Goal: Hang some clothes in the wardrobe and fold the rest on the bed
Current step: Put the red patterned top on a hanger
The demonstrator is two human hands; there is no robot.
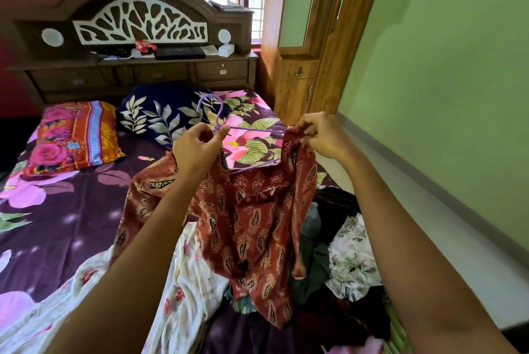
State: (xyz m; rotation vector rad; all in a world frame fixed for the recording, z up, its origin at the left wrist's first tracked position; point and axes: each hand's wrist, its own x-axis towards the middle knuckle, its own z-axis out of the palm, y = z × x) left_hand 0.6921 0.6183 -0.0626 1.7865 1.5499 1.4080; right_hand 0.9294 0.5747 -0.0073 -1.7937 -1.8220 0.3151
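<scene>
1. Rust-red printed garment (252,210) is hanging in the air above the bed (57,210), raised in front of the person, with its hem trailing down toward the pile of clothes below.
2. Left hand (200,150) is pinching the garment's left shoulder with curled fingers, right beside the neck of the purple hanger (219,117), just under the hook.
3. Right hand (317,136) is gripping the other shoulder, bunching the cloth at the hanger's far end. The hanger's bars are showing bare across the open neckline, so that shoulder is not looking seated yet.
4. Step in hand, as judged: the garment is going onto the hanger and is only partway on.
5. Wardrobe (343,38) is standing past the bed's far right corner, with its doors appearing closed. Nothing is showing as hung.
6. Cream floral garment (186,282), white leaf-print piece (352,262) and dark clothes (337,204) are lying loose and unfolded on the bed. No folded stack is showing.
7. Progress, as judged: the task is sitting at an early stage, with all the hanging and folding still waiting.
</scene>
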